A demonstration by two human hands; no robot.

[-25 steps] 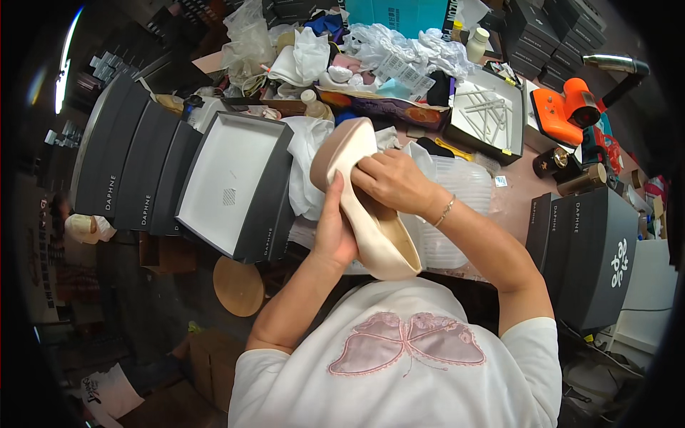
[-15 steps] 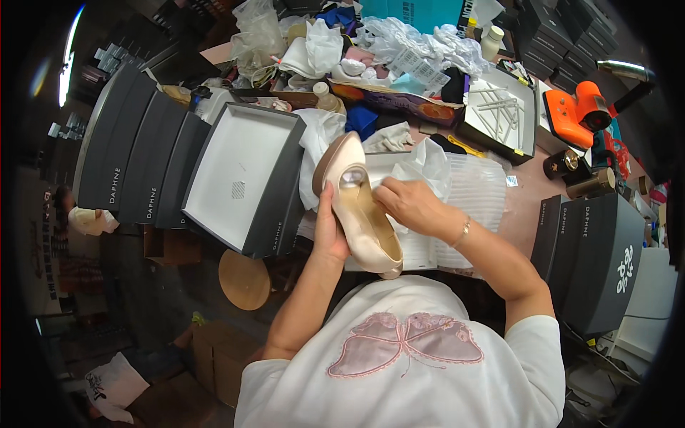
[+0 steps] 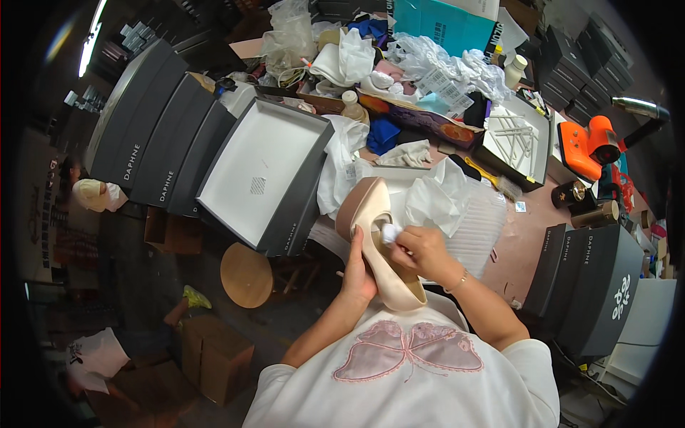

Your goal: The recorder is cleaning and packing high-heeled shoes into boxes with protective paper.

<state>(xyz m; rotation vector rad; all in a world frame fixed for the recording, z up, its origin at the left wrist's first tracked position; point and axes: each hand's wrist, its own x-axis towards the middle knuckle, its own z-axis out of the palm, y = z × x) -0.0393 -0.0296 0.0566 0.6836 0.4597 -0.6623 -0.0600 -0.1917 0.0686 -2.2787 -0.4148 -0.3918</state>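
A beige satin high-heeled shoe is tilted in front of my chest, its toe pointing away. My left hand is wrapped round its left side, the thumb along the upper. Over the shoe's opening, my right hand pinches a small white wad of paper. Whether part of the wad is still inside the toe is hard to make out. Beyond the shoe lies crumpled white tissue paper, beside ribbed white wrapping.
An upturned dark shoebox lid with a white inside leans at left, by upright shoeboxes. More shoeboxes stand at right. Behind are a brush, a box of white sticks and an orange device. Another person is at lower left.
My right hand has come up toward the shoe's toe end, and a white wad now shows in its fingers. The shoe has shifted nearer to my chest. The whole view has shifted slightly.
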